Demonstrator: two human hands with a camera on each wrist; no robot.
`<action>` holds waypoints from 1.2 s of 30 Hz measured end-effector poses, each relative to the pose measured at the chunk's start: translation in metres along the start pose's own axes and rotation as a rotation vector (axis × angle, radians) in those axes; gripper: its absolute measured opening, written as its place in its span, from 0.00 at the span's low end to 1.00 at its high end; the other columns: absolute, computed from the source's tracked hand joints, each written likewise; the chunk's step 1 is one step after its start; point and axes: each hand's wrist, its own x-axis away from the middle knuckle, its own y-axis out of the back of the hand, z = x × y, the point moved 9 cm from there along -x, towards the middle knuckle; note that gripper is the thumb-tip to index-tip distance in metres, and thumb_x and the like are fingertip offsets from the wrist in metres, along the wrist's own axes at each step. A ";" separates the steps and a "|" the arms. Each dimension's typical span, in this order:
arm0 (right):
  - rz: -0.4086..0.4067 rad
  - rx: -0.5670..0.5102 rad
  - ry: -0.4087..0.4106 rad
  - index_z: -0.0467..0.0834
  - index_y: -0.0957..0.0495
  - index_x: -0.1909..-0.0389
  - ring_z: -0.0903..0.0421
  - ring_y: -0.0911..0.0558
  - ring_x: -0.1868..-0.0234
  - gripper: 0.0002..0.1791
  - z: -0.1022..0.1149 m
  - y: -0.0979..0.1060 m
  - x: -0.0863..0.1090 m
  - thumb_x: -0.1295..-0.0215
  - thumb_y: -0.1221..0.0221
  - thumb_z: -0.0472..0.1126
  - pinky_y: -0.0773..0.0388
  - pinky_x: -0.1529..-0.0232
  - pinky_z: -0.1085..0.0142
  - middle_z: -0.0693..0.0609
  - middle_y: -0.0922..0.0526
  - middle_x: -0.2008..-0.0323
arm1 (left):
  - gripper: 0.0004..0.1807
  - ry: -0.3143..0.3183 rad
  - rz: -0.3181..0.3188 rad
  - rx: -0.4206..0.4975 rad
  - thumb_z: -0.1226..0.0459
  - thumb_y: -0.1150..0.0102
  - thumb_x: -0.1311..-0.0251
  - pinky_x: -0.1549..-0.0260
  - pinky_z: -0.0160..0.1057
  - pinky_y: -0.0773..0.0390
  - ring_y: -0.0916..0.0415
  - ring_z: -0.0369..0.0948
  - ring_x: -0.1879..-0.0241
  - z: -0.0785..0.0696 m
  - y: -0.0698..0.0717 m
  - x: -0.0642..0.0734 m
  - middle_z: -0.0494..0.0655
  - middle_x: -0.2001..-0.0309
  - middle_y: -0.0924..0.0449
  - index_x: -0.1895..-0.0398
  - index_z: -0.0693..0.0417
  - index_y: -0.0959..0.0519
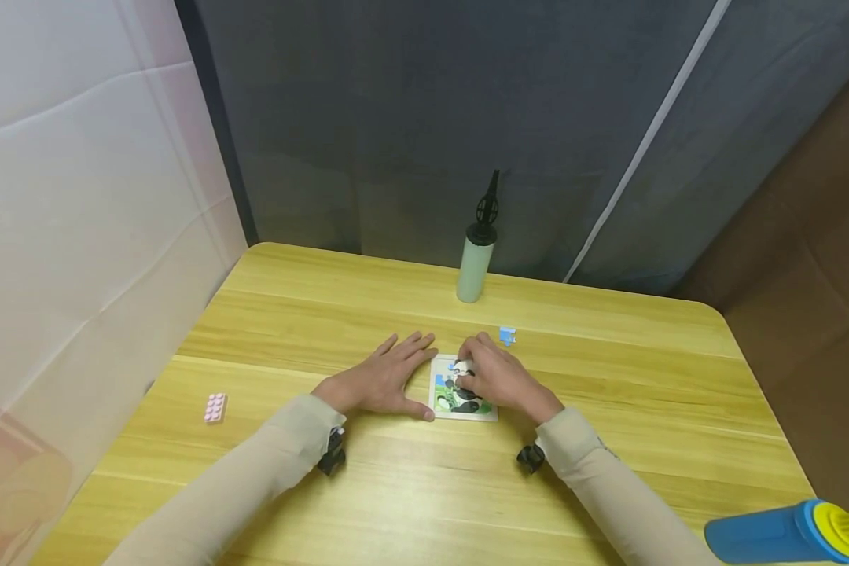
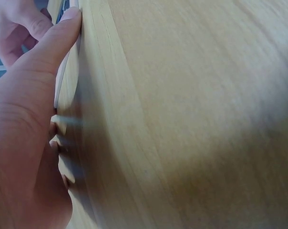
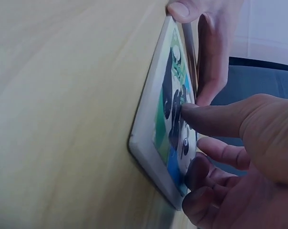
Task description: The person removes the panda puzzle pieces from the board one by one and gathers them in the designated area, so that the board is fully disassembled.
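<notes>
A panda jigsaw puzzle (image 1: 464, 406) in a white frame lies flat on the wooden table. At its left edge my left hand (image 1: 385, 380) is spread, thumb at the lower left corner and fingertips by the upper left; in the left wrist view the thumb (image 2: 56, 40) touches the frame's edge. My right hand (image 1: 498, 376) is over the puzzle's upper right, its thumb and curled fingers pinching a panda-face puzzle piece (image 3: 186, 145) at the picture's surface. The fingers partly hide this piece. A loose blue puzzle piece (image 1: 507, 336) lies just beyond the right hand.
A pale green hand pump (image 1: 475, 267) with a black nozzle stands at the table's back edge. On the left lies a pink toy brick (image 1: 215, 408). A blue and yellow pump (image 1: 764, 534) is at the near right corner. Curtains surround the table.
</notes>
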 end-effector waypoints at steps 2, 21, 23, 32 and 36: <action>-0.005 -0.007 0.005 0.43 0.21 0.40 0.54 0.23 0.53 0.21 0.000 0.000 0.001 0.28 0.31 0.46 0.18 0.46 0.54 0.49 0.23 0.47 | 0.62 0.001 0.001 -0.002 0.28 0.37 0.40 0.13 0.62 0.61 0.63 0.53 0.11 0.000 0.000 0.000 0.52 0.11 0.59 0.13 0.52 0.46; -0.117 -0.095 0.036 0.48 0.22 0.47 0.55 0.20 0.53 0.13 0.000 -0.002 0.004 0.27 0.32 0.41 0.18 0.48 0.54 0.51 0.17 0.50 | 0.62 0.004 -0.002 0.003 0.28 0.36 0.40 0.13 0.62 0.62 0.63 0.53 0.11 0.002 0.001 0.001 0.52 0.11 0.60 0.13 0.53 0.47; -0.135 -0.095 0.047 0.48 0.22 0.50 0.55 0.19 0.54 0.09 0.001 -0.003 0.004 0.26 0.33 0.39 0.17 0.49 0.54 0.52 0.16 0.52 | 0.62 0.003 -0.003 -0.005 0.28 0.36 0.40 0.13 0.62 0.61 0.62 0.53 0.11 0.002 0.001 0.001 0.52 0.11 0.60 0.13 0.53 0.47; -0.139 -0.085 0.114 0.46 0.17 0.52 0.56 0.16 0.57 0.04 0.004 -0.001 0.008 0.23 0.37 0.38 0.15 0.50 0.54 0.51 0.13 0.55 | 0.62 -0.003 0.004 -0.009 0.28 0.36 0.39 0.13 0.62 0.61 0.63 0.53 0.11 0.000 0.001 0.001 0.52 0.11 0.60 0.13 0.53 0.47; -0.130 -0.121 0.107 0.46 0.16 0.49 0.57 0.17 0.57 0.07 -0.001 0.005 0.011 0.21 0.39 0.39 0.16 0.50 0.55 0.51 0.11 0.52 | 0.62 -0.008 -0.002 -0.001 0.28 0.36 0.40 0.13 0.63 0.61 0.62 0.54 0.11 0.000 0.001 0.000 0.52 0.11 0.59 0.13 0.53 0.46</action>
